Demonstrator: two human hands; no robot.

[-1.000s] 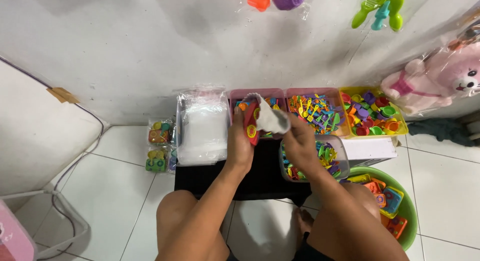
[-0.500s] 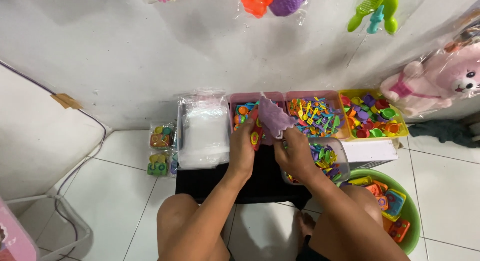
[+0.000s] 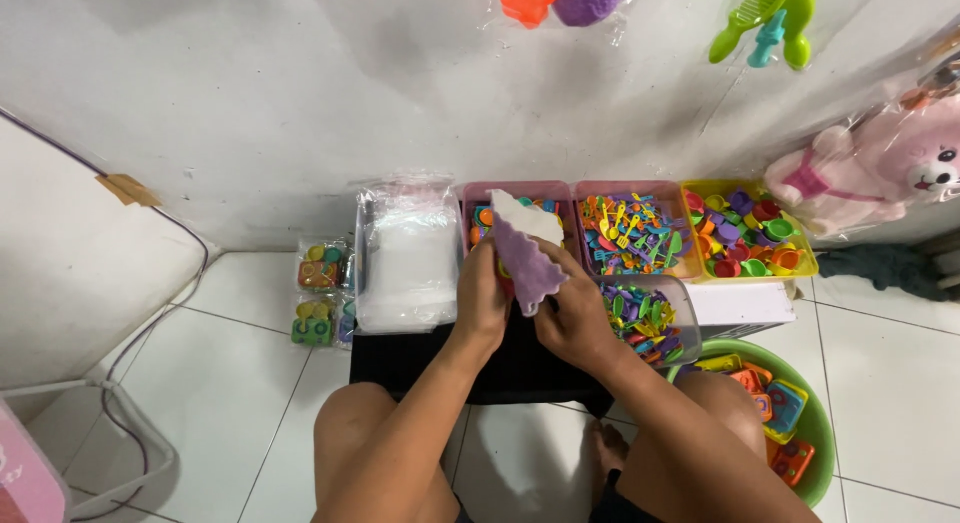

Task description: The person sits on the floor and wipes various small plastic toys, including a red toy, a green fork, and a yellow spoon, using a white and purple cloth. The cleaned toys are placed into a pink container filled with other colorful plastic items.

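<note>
My left hand (image 3: 481,295) and my right hand (image 3: 575,311) together hold a small purple and white scallop-edged bag (image 3: 522,245) upright above a black cloth-covered surface (image 3: 420,355). The bag's top edge reaches in front of a pink bin of small coloured toys (image 3: 477,203). My left fingers grip the bag's left side, my right fingers pinch its lower right corner. Both my knees show at the bottom of the view.
A clear bin of plastic bags (image 3: 405,253) sits left. A second pink bin (image 3: 628,233), a yellow bin (image 3: 748,233), a clear tub (image 3: 645,318) and a green basin (image 3: 775,408) hold small toys. Packed toy sets (image 3: 320,293) lie on the floor. A pink plush (image 3: 870,163) leans on the wall.
The bag has turned from a pale rounded shape to a flat purple face toward me. Both hands have shifted slightly lower and closer together around it.
</note>
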